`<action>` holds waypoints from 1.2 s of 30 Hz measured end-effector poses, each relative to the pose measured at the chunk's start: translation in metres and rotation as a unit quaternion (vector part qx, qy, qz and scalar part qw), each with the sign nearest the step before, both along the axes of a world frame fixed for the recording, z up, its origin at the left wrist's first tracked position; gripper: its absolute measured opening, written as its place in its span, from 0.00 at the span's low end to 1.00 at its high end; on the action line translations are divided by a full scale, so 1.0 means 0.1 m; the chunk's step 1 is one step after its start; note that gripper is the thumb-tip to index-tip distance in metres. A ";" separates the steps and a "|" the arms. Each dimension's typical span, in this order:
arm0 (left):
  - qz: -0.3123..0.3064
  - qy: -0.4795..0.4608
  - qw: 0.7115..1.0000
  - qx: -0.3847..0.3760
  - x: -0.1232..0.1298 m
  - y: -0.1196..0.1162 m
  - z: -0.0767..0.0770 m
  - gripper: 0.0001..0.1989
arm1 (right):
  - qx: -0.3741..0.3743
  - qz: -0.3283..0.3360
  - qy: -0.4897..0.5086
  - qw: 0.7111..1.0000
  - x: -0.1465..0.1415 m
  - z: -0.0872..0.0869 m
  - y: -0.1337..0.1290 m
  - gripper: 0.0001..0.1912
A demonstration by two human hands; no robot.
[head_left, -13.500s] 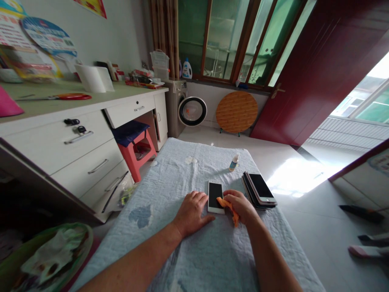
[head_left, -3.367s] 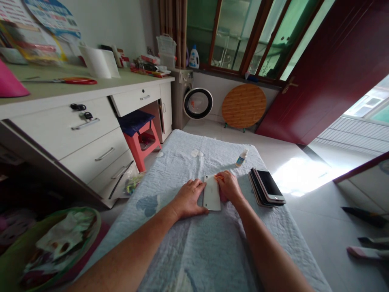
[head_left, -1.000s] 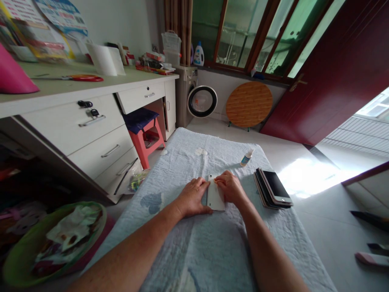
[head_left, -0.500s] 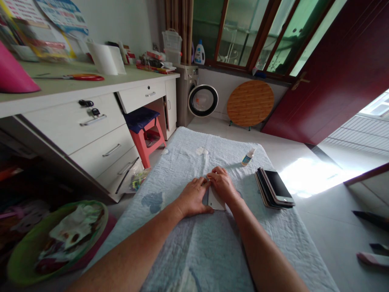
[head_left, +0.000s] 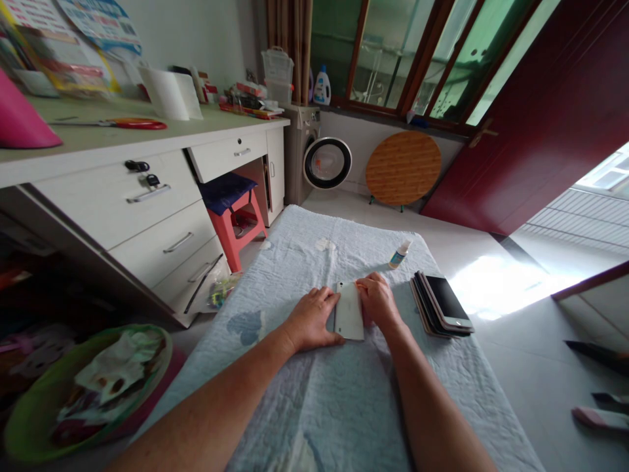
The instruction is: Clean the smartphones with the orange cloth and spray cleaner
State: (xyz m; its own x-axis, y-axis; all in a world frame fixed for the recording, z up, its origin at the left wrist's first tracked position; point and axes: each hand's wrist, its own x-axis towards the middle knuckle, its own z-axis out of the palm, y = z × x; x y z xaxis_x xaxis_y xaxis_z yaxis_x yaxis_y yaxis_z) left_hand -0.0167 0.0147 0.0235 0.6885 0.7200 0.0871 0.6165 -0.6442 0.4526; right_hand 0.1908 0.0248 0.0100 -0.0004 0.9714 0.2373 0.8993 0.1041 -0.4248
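A white smartphone (head_left: 350,313) lies back side up on the cloth-covered surface, its camera at the top left corner. My left hand (head_left: 312,318) grips it along the left side, thumb at the bottom edge and fingers by the upper left edge. At the upper right edge is my right hand (head_left: 377,298), its fingers bent and pressed together; what they hold, if anything, is hidden. Beyond the right hand a small spray bottle (head_left: 400,254) stands on the cloth. To the right lies a stack of phones (head_left: 445,303), the top one with a dark screen.
A pale blue quilted cloth (head_left: 314,229) covers the surface. Left of it are a green basin (head_left: 29,419) with crumpled waste, a pink stool (head_left: 236,229) and a white desk (head_left: 162,249) with drawers. A washing machine (head_left: 297,157) with its door open stands behind.
My right hand has slid from across the top of the phone to its right edge, uncovering the white back. The left hand stays in place.
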 end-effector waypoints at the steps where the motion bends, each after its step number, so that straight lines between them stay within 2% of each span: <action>1: -0.001 0.000 1.000 -0.002 0.00 0.00 0.00 0.41 | -0.002 -0.003 0.005 1.000 0.02 0.00 -0.01 0.12; 10: 0.000 0.000 1.000 -0.008 0.00 0.00 0.00 0.41 | -0.038 -0.033 -0.009 0.999 0.03 0.10 -0.07 0.12; 16: -0.002 0.003 1.000 -0.007 0.00 0.00 0.00 0.42 | -0.139 -0.041 0.002 0.989 0.04 0.24 -0.16 0.11; 19: -0.001 0.004 1.000 -0.005 0.00 0.00 0.00 0.42 | -0.215 -0.021 0.049 0.975 0.05 0.32 -0.22 0.12; 22: -0.001 0.004 1.000 -0.002 0.00 0.00 -0.01 0.42 | -0.262 0.017 0.085 0.961 0.08 0.39 -0.26 0.12; 29: -0.001 0.009 1.000 -0.001 0.00 0.00 -0.01 0.42 | -0.340 0.097 0.044 0.934 0.09 0.52 -0.37 0.11; 36: -0.002 0.008 1.000 -0.004 0.00 0.02 -0.06 0.43 | -0.366 0.154 0.010 0.918 0.04 0.61 -0.53 0.10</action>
